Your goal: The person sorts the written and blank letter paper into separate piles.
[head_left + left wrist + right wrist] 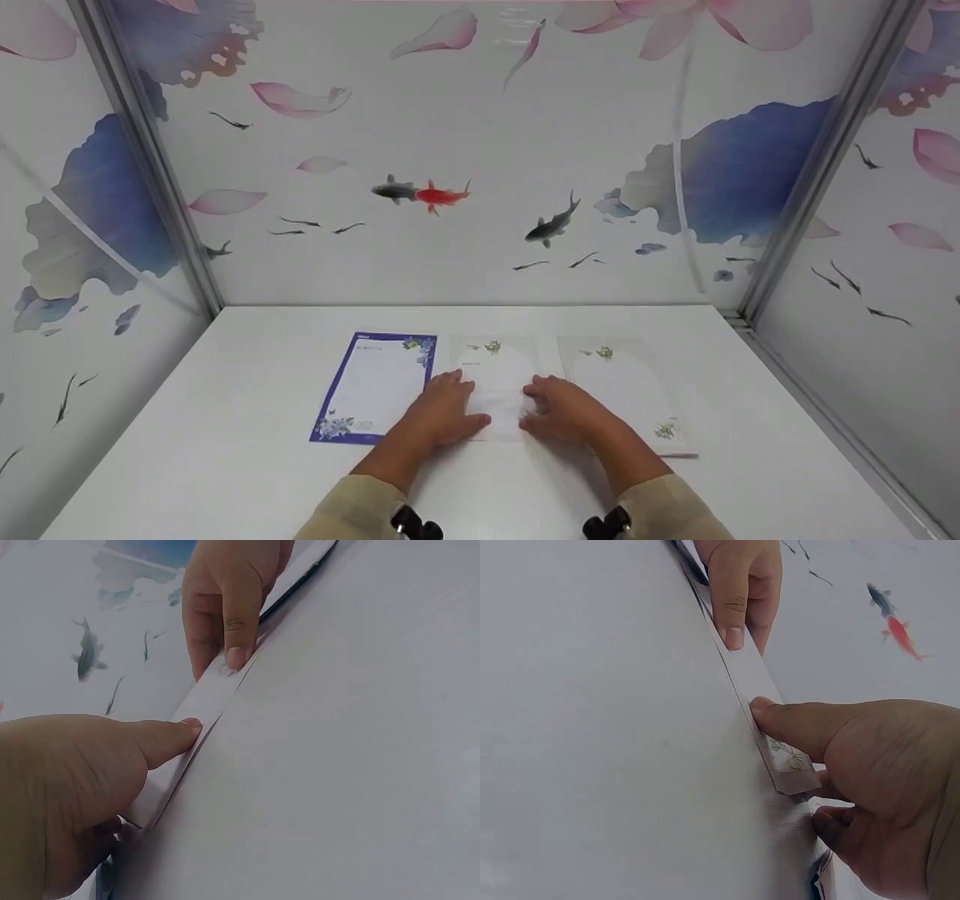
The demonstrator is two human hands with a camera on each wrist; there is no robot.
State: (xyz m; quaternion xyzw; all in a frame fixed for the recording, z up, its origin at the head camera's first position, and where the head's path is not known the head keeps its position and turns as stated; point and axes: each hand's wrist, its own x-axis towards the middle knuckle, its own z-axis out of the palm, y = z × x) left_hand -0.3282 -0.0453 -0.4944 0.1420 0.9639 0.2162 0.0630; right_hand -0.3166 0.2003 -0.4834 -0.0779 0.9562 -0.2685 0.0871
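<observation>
A white packet of letter paper [499, 390] with a small floral print lies flat between the two hands, its edges glossy like clear plastic film. My left hand [448, 412] holds its left side, the thumb on top by the near edge. At the right side my right hand [564, 409] grips the packet, thumb [795, 724] on top and fingers bent around the edge, where the film looks crinkled. In the left wrist view the packet [206, 701] shows as a thin pale strip under both thumbs. Fingertips beneath it are partly hidden.
A blue-bordered letter sheet [382, 382] with flowers lies left of the packet. On the right is another white floral packet [622, 390], partly behind the right forearm. The white table [187, 420] meets printed wall panels [480, 255] at its back and sides.
</observation>
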